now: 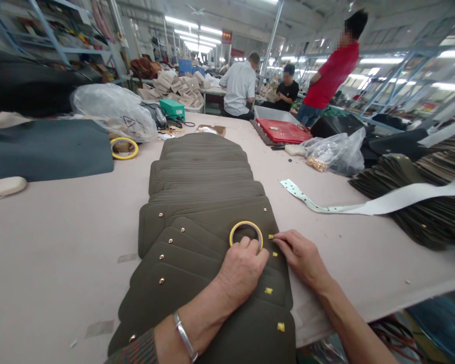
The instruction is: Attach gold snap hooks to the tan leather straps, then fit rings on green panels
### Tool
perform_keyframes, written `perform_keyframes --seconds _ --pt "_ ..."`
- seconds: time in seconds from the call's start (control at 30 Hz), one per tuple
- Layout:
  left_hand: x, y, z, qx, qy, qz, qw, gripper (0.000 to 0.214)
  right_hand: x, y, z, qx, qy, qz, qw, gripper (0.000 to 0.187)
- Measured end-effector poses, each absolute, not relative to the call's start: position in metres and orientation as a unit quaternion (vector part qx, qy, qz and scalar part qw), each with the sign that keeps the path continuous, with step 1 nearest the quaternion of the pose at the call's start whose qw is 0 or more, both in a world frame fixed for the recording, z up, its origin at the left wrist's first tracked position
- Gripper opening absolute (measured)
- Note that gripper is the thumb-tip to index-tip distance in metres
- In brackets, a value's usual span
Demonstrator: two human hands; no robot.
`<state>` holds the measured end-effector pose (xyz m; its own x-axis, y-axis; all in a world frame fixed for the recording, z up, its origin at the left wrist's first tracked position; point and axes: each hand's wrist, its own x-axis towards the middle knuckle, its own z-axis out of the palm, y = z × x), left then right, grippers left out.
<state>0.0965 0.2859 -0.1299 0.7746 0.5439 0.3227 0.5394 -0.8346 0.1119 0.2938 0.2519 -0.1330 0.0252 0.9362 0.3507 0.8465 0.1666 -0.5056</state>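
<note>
My left hand point(243, 268) is closed around the lower edge of a roll of yellow tape point(246, 224), held upright over dark olive panels. With thumb and forefinger together, my right hand point(301, 255) pinches a small piece of yellow tape point(271, 236) at the right edge of one panel. Several more yellow pieces, such as this tape piece point(269, 291), are stuck along the right side of the panels below. The panels point(212, 247) overlap in a long fanned row. Small metal studs point(162, 280) show along their left side.
Another yellow tape roll point(124, 148) lies at the back left beside a clear plastic bag point(114, 108). A white strip point(349, 207) crosses the right side toward a stack of dark pieces point(402, 197). A red tray point(282, 131) sits farther back. Several people are beyond the table point(60, 242).
</note>
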Motion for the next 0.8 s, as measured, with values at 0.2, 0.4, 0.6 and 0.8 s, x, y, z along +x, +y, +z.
perform_keyframes --seconds 0.2,0.4,0.6,0.8 --pt "0.095 0.288 -0.13 0.934 0.304 0.188 0.004 0.009 0.282 0.259 -0.142 -0.653 -0.7 0.054 0.285 0.023" --pt "0.092 0.296 -0.125 0.915 0.346 0.207 -0.006 0.014 0.276 0.271 -0.138 -0.731 -0.611 0.084 0.292 0.021" --pt "0.089 0.302 -0.119 0.91 0.349 0.224 -0.015 0.018 0.278 0.27 -0.131 -0.759 -0.577 0.128 0.272 0.023" --pt "0.08 0.303 -0.113 0.907 0.325 0.267 0.007 0.021 0.276 0.243 -0.124 -0.73 -0.606 0.19 0.251 0.018"
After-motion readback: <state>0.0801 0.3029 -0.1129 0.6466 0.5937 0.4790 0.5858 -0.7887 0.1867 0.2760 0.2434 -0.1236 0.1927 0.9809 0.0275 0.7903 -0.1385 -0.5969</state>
